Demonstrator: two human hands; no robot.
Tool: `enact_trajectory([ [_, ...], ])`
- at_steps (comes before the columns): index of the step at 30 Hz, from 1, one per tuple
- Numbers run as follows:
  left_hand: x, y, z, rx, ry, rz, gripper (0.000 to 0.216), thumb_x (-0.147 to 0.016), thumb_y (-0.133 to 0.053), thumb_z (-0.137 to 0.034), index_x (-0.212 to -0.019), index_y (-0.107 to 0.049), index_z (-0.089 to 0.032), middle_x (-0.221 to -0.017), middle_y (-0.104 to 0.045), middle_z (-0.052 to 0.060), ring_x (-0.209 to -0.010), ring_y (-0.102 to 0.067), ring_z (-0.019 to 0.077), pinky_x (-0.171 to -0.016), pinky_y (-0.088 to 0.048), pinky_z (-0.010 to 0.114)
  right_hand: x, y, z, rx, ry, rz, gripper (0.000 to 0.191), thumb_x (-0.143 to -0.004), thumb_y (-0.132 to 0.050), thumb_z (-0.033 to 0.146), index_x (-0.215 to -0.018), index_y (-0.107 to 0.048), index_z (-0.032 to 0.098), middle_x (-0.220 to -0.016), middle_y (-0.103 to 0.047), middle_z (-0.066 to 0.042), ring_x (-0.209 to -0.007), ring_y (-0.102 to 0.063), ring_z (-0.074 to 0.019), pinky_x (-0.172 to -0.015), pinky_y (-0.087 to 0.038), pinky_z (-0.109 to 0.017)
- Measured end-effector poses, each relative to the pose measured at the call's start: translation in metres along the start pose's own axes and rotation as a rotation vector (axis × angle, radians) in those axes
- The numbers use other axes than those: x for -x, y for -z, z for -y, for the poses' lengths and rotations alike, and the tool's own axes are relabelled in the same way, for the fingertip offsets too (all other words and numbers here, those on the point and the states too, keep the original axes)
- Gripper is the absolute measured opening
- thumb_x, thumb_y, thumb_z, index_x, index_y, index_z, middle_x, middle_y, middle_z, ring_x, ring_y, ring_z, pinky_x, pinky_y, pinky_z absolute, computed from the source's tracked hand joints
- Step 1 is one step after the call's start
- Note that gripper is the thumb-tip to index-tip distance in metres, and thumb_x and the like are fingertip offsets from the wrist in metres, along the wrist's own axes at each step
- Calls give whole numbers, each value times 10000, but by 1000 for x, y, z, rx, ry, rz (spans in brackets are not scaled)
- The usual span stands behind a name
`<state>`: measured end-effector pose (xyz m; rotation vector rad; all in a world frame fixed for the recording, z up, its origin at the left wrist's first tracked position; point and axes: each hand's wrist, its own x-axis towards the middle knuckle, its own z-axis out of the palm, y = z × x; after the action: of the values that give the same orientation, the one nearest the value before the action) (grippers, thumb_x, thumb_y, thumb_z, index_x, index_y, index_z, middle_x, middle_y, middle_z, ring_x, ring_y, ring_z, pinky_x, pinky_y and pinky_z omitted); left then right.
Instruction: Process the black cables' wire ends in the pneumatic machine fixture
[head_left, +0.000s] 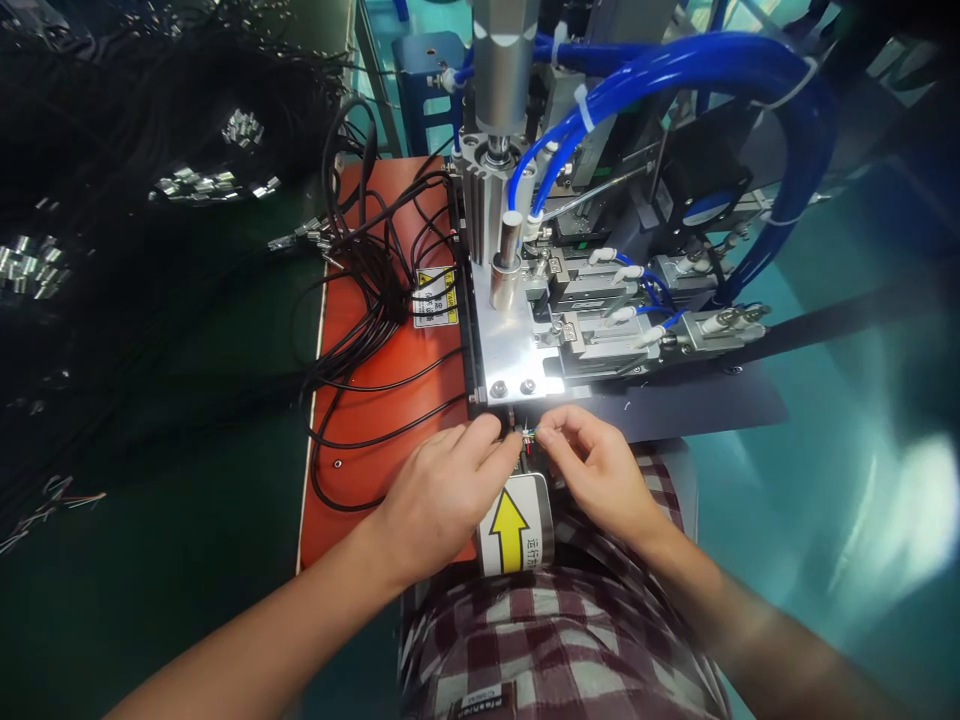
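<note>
My left hand (442, 485) is closed, its thumb and fingers pinched at the front edge of the machine; its grip is partly hidden. My right hand (596, 470) is closed too, thumb and forefinger pinching the fine coloured wires (528, 437) between the two hands. The wires' ends are too small to make out clearly. Just beyond both hands stands the machine's bright metal plate (510, 355), with two bolts near its front edge. Below the hands is a white label with a yellow arrow (510, 530).
Black cables (375, 290) lie looped over the orange-red board (390, 420) at left. More dark cables with shiny metal ends (202, 183) are heaped at far left. Thick blue air hoses (697, 60) arch over the metal cylinders (607, 335) at right.
</note>
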<state>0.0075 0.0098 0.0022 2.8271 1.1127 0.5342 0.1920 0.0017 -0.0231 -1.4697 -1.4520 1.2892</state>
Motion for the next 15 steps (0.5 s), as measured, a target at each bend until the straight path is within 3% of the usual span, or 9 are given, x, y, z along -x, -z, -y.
enact_trajectory([
  [15, 3, -1, 1, 28, -15, -35, 323, -936, -325, -98, -1043, -628, -60, -828, -620, 121, -683, -614, 201, -546, -533, 299, 2, -2, -4, 5, 53, -44, 127, -904, -516, 259, -804, -550, 189, -731, -537, 5, -644, -487, -144, -596, -397, -265],
])
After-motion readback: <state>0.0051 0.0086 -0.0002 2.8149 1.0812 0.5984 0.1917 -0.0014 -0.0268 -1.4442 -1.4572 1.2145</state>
